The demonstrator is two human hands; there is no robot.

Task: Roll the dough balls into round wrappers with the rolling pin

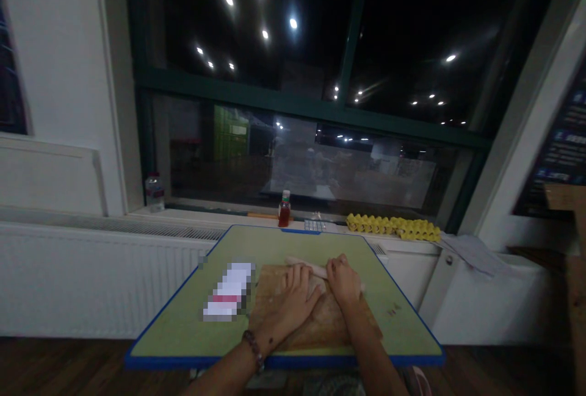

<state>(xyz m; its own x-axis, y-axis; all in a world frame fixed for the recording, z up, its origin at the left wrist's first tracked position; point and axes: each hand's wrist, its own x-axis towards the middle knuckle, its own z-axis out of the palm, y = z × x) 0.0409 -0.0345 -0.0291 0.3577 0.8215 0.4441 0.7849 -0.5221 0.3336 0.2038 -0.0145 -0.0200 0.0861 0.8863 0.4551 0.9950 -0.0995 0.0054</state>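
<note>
A pale wooden rolling pin (319, 270) lies slantwise across the far part of a wooden cutting board (327, 332). My right hand (344, 280) is closed round the pin toward its right end, fingers bent over the top. Just nearer to me, my left hand (295, 301) rests palm down on the board, thumb stretched out to the right and fingers spread at the pin's near side. A pale, thin piece of what looks like dough (317, 284) shows between the hands; my left hand covers part of it. A beaded bracelet (253, 348) circles my left wrist.
The board lies on a small green table (192, 335) with a blue edge. A blurred-out phone-like slab (229, 292) lies left of it. Along the windowsill stand a red sauce bottle (284, 210), a yellow egg tray (394, 226) and a clear bottle (154, 193).
</note>
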